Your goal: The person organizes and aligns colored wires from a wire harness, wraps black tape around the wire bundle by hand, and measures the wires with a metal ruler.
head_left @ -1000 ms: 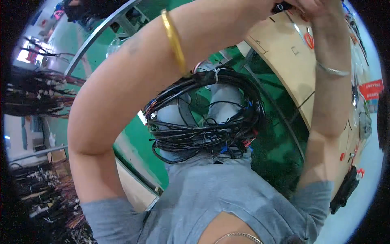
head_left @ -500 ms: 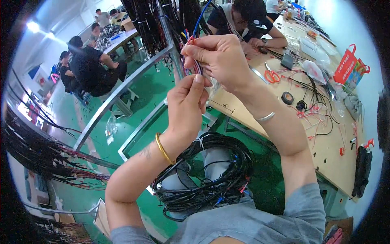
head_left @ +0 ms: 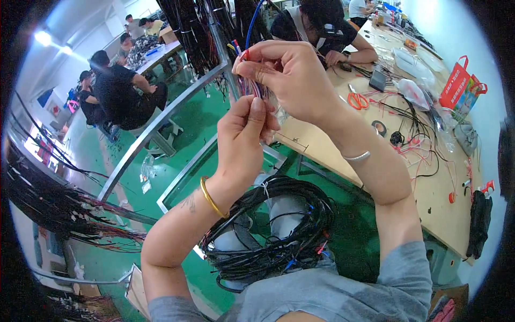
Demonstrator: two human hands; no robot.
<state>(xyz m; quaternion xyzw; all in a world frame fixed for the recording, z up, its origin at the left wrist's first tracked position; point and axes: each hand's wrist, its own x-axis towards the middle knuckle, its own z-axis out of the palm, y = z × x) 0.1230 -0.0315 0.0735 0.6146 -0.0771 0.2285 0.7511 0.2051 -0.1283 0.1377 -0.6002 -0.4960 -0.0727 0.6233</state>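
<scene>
Both hands are raised in front of the face, working on a thin bunch of coloured wires (head_left: pixel 252 86). The right hand (head_left: pixel 292 80) sits on top, its fingers curled and pinched around the upper end of the bunch, so that short red, blue and pink wire tips stick out past the thumb toward the upper left. The left hand (head_left: pixel 244 137) is just below, closed with the thumb pressed up against the fingers, gripping the same bunch lower down. The two hands nearly touch. Between them the bunch runs almost straight up and down, its long axis vertical in the picture and leaning slightly left at the top; its lower end is hidden inside the left fist.

A gold bangle (head_left: pixel 212 198) circles the left wrist and a silver bracelet (head_left: pixel 357 157) the right one. Below the forearms, in the lap, lies a large loose coil of black cables (head_left: pixel 279 236) with a few blue and red strands in it.

To the right stands a long wooden workbench (head_left: pixel 429 198) strewn with red and black wires, orange-handled scissors (head_left: pixel 354 99), a roll of black tape (head_left: pixel 380 127) and a red bag (head_left: pixel 456 83). Another person in a dark top (head_left: pixel 322 24) leans over its far end. On the left, more people sit at a table beyond a metal rail (head_left: pixel 161 126) on the green floor (head_left: pixel 198 115), and bundles of dark cables (head_left: pixel 48 198) hang along the left edge.
</scene>
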